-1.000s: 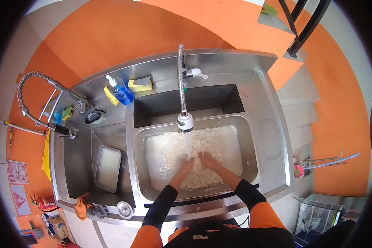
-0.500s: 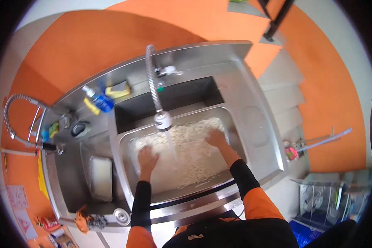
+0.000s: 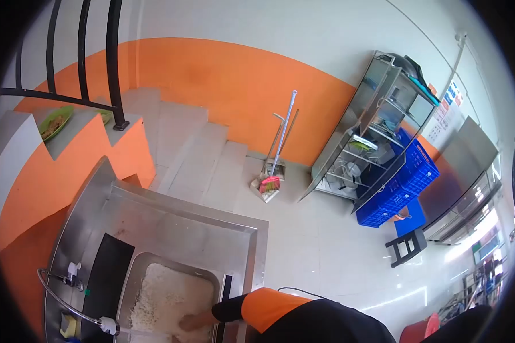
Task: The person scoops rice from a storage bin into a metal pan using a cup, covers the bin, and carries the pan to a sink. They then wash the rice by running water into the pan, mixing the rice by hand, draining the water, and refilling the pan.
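My right hand (image 3: 195, 321) dips into cloudy water in a metal sink basin (image 3: 133, 274); its fingers are blurred and partly under the surface. Around it floats a mass of small whitish pieces (image 3: 154, 291), too fine to name and thickest on the far side. A coiled-hose faucet (image 3: 109, 326) hangs over the basin's near-left side, its spray head pointing at the water. My left hand is out of the picture below the bottom edge.
Behind the basin lies a dark trough (image 3: 106, 280), with a yellow sponge (image 3: 68, 324) at lower left. Tiled steps (image 3: 180, 143) rise beyond the sink. A broom and dustpan (image 3: 269, 184), a metal rack (image 3: 360, 143), blue crates (image 3: 392, 197) and a black stool (image 3: 406, 247) stand to the right.
The view has swung right, so the sink now sits at lower left and my left hand has left the picture. My right hand has gone lower into the cloudy water.
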The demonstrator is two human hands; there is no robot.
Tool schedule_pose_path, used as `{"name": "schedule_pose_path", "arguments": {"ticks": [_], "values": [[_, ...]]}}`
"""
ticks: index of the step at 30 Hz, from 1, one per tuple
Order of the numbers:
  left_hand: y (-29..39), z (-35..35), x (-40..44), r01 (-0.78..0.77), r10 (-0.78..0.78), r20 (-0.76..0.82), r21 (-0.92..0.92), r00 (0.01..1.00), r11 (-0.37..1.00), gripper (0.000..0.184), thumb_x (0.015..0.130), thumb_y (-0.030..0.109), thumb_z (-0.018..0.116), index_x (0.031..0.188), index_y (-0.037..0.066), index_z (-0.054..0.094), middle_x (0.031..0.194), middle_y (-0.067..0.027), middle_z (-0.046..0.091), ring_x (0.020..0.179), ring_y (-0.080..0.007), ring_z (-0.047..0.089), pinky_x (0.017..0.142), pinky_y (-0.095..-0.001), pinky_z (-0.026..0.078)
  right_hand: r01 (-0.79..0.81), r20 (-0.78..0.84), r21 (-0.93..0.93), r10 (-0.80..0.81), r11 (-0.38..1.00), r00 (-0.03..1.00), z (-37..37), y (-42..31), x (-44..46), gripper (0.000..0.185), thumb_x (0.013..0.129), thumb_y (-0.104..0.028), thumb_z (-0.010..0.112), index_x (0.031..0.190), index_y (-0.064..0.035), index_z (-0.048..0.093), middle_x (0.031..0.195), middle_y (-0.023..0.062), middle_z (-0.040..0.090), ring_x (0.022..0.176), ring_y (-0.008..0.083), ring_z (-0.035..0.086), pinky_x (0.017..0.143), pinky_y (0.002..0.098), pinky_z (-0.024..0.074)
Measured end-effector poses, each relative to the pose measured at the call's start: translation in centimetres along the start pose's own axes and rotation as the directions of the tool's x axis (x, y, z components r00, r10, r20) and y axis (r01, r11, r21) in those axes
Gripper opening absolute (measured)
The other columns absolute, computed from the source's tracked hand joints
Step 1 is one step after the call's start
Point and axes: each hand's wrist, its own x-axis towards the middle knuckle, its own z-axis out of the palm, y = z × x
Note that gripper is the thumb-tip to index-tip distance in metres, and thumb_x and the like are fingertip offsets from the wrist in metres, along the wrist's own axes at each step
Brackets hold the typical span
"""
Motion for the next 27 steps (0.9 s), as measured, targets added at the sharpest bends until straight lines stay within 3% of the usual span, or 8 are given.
{"name": "schedule_pose_path", "arguments": {"ticks": [5, 9, 11, 15, 17, 21, 23, 27], "values": [[-1.3, -1.9, 1.1, -0.149, 0.174, -0.197, 0.133, 0.965, 0.98, 0.052, 0.081, 0.037, 0.05, 0.116, -0.001, 0.046, 0.115, -0.0217, 0.048, 0.111, -0.0347, 0.043, 0.093, -0.0458, 0.033, -0.247, -0.435, 0.5, 0.487, 0.83, 0.757, -4.0, -4.7, 6.4, 0.031, 0.078, -0.019, 0.048, 0.102, -0.0011, 0.054, 0.111, 0.019, 0.051, 0.105, 0.0332, 0.047, 0.089, 0.0423, 0.036], [-6.4, -3.2, 1.9, -0.382, 0.474, -0.399, 0.29, 0.785, 0.878, 0.054, 0.08, 0.036, 0.052, 0.117, -0.002, 0.045, 0.116, -0.022, 0.047, 0.113, -0.0349, 0.041, 0.094, -0.0464, 0.031, -0.383, -0.828, 0.132, 0.314, 0.914, 0.465, -4.6, -2.8, 7.8, 0.033, 0.072, -0.019, 0.053, 0.099, -0.0009, 0.055, 0.109, 0.0209, 0.052, 0.1, 0.0348, 0.05, 0.081, 0.0468, 0.0389], [-9.3, -2.9, -0.3, -0.277, 0.571, -0.389, 0.594, 0.723, 0.755, 0.057, 0.079, 0.039, 0.052, 0.117, -0.003, 0.045, 0.117, -0.0235, 0.047, 0.115, -0.0362, 0.039, 0.095, -0.0482, 0.03, -0.633, -0.605, 0.207, 0.606, 0.746, 0.516, -8.1, -4.5, 3.9, 0.044, 0.072, -0.028, 0.056, 0.108, -0.003, 0.052, 0.115, 0.0185, 0.049, 0.106, 0.0342, 0.046, 0.08, 0.054, 0.0366], [-3.3, -4.8, -6.8, 0.135, 0.02, -0.248, 0.588, 0.969, 0.797, 0.058, 0.079, 0.043, 0.052, 0.117, 0.0, 0.046, 0.117, -0.0215, 0.046, 0.115, -0.0377, 0.038, 0.094, -0.0478, 0.032, -0.803, -0.295, -0.15, 0.749, 0.577, 0.594, -3.4, 1.3, 3.1, 0.039, 0.078, -0.032, 0.047, 0.1, -0.0019, 0.058, 0.105, 0.019, 0.054, 0.099, 0.0387, 0.05, 0.072, 0.065, 0.0346], [-2.0, -4.9, -7.9, 0.324, -0.3, -0.122, 0.382, 0.946, 0.866, 0.054, 0.078, 0.044, 0.051, 0.114, 0.004, 0.049, 0.113, -0.0186, 0.05, 0.107, -0.036, 0.045, 0.087, -0.0456, 0.038, -0.654, -0.078, -0.071, 0.65, 0.753, 0.756, -5.4, -0.8, -1.2, 0.036, 0.077, -0.031, 0.047, 0.087, -0.001, 0.063, 0.091, 0.0173, 0.06, 0.089, 0.0327, 0.057, 0.074, 0.0542, 0.0406], [-2.6, -1.4, -8.0, 0.259, -0.248, 0.183, -0.04, 0.952, 0.965, 0.036, 0.076, 0.034, 0.056, 0.093, 0.002, 0.055, 0.087, -0.0195, 0.059, 0.081, -0.0344, 0.057, 0.074, -0.0438, 0.045, -0.618, 0.198, 0.229, 0.586, 0.752, 0.786, -2.7, -0.8, -1.1, 0.035, 0.073, -0.03, 0.051, 0.081, 0.0019, 0.063, 0.083, 0.0199, 0.06, 0.084, 0.0322, 0.059, 0.069, 0.043, 0.045], [2.4, -2.0, -7.6, 0.467, -0.415, 0.221, -0.324, 0.883, 0.823, 0.03, 0.076, 0.027, 0.057, 0.086, -0.001, 0.052, 0.078, -0.0215, 0.058, 0.076, -0.0338, 0.058, 0.069, -0.0422, 0.045, -0.448, 0.132, 0.343, 0.43, 0.826, 0.893, -4.0, -3.3, -0.4, 0.032, 0.072, -0.027, 0.053, 0.078, 0.0026, 0.062, 0.082, 0.0206, 0.06, 0.082, 0.0345, 0.058, 0.067, 0.0434, 0.0447], [3.3, -1.1, -3.0, 0.123, -0.19, -0.205, -0.302, 0.96, 0.945, 0.029, 0.077, 0.021, 0.052, 0.091, -0.003, 0.049, 0.073, -0.0191, 0.056, 0.07, -0.0319, 0.057, 0.063, -0.0412, 0.045, -0.264, -0.253, 0.196, 0.308, 0.945, 0.917, -4.6, -4.1, 4.8, 0.021, 0.068, -0.02, 0.057, 0.067, 0.001, 0.058, 0.075, 0.0216, 0.057, 0.074, 0.0374, 0.056, 0.065, 0.0431, 0.044]]}}
